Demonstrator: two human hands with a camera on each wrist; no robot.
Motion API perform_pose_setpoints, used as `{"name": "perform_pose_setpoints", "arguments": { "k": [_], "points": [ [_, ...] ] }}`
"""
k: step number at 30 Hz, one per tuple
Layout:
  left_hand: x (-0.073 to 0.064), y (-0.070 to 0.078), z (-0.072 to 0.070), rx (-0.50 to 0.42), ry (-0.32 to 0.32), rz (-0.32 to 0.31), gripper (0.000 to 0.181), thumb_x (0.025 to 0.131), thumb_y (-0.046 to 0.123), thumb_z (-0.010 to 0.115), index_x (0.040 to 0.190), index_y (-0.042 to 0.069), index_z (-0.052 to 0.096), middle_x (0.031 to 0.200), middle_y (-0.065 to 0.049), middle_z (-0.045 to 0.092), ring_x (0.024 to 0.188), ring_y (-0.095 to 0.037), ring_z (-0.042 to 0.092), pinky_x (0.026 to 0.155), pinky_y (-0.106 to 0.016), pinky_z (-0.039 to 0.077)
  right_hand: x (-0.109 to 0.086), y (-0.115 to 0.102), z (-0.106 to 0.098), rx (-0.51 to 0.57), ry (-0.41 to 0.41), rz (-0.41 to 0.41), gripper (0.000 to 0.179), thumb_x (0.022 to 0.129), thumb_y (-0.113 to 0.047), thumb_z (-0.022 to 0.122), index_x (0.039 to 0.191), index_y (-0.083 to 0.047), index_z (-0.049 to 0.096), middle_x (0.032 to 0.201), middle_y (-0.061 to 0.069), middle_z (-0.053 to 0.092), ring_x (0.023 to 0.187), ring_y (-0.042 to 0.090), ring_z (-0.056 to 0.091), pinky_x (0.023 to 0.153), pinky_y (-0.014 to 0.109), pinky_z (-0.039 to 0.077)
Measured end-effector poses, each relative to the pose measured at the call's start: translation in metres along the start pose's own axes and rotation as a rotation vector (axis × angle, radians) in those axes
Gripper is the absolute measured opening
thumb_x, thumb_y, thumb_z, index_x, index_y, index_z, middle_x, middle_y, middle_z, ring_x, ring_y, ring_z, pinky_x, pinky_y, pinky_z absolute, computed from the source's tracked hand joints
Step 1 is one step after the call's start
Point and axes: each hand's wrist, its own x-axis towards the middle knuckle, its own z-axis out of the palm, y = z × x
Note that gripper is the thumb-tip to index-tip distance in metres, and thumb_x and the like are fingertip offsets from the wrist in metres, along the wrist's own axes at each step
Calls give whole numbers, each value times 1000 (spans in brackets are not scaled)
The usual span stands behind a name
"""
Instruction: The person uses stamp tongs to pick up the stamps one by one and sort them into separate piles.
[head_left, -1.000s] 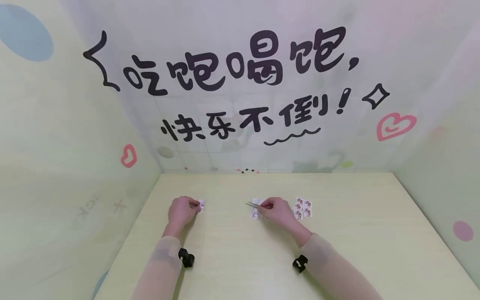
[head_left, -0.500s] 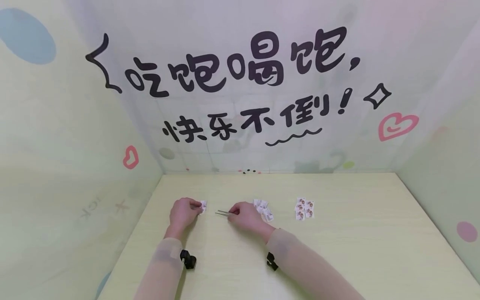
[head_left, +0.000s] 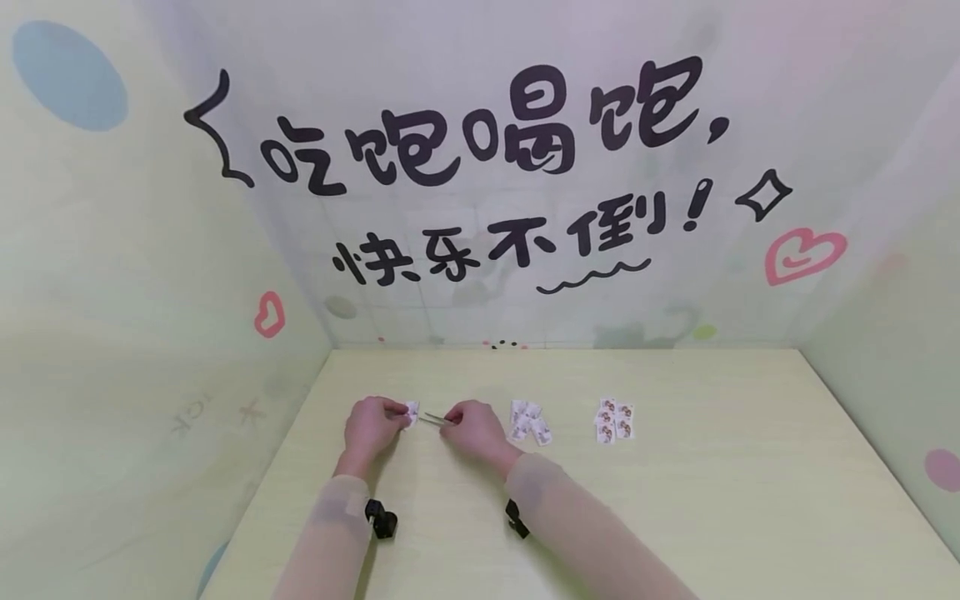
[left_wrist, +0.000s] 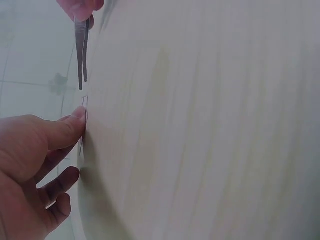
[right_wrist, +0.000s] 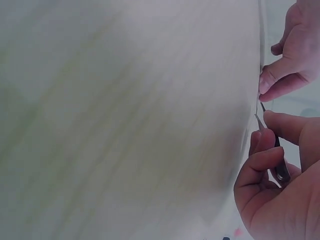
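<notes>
At the left of the table, my left hand [head_left: 371, 427] holds the edge of some small printed paper squares [head_left: 412, 413] between thumb and index finger; part of them is hidden under the fingertips. My right hand [head_left: 476, 429] grips a pair of metal tweezers [left_wrist: 81, 52] just to the right. Their slim prongs point left and stand slightly apart, the tips right by the edge of the paper squares. Nothing shows between the prongs. In the right wrist view the tweezers [right_wrist: 281, 167] lie between thumb and fingers, close to the left hand's fingertips.
A loose pile of several small pale printed squares [head_left: 529, 421] lies right of my right hand. Further right are several more squares [head_left: 615, 421] with reddish pictures, set close together. A wall with black lettering [head_left: 525, 167] rises behind the light wooden table [head_left: 712, 500].
My right hand has moved left with the tweezers, from over the middle pile to beside the left paper squares. The left hand stays at those squares.
</notes>
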Motion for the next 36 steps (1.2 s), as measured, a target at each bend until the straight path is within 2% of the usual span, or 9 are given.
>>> {"name": "perform_pose_setpoints", "arguments": {
  "k": [6, 13, 22, 28, 36],
  "points": [
    [0, 1, 3, -8, 0, -2, 20, 92, 17, 85, 111, 12, 82, 122, -15, 76, 121, -43, 65, 108, -64, 42, -1, 0, -2, 60, -3, 22, 15, 95, -18, 80, 106, -7, 77, 90, -1, 71, 83, 16, 63, 83, 37, 56],
    [-6, 3, 4, 0, 5, 1, 19, 93, 17, 85, 111, 11, 83, 122, -15, 76, 123, -43, 64, 107, -62, 44, -2, 1, -1, 44, -10, 16, 15, 95, -19, 80, 104, -7, 78, 91, -1, 72, 83, 16, 64, 85, 39, 56],
    [-2, 1, 3, -5, 5, -7, 20, 92, 18, 85, 111, 12, 83, 121, -14, 77, 120, -42, 65, 106, -62, 44, 1, 0, 2, 37, -25, 13, 15, 95, -21, 80, 104, -10, 79, 88, -4, 71, 79, 14, 63, 80, 35, 55],
    [-1, -1, 2, -13, 2, -4, 19, 92, 19, 85, 109, 12, 83, 121, -14, 76, 121, -43, 64, 107, -64, 42, 3, -3, 6, 27, -21, 9, 14, 95, -23, 80, 102, -11, 79, 88, -5, 72, 79, 12, 63, 81, 34, 55],
    [-1, -2, 2, -1, 19, 12, 18, 93, 17, 85, 110, 12, 83, 122, -15, 76, 121, -42, 65, 105, -62, 45, 5, -7, 7, 52, -15, 4, 11, 97, -21, 79, 100, -10, 78, 88, -4, 72, 79, 14, 63, 81, 36, 54]
  ]
}}
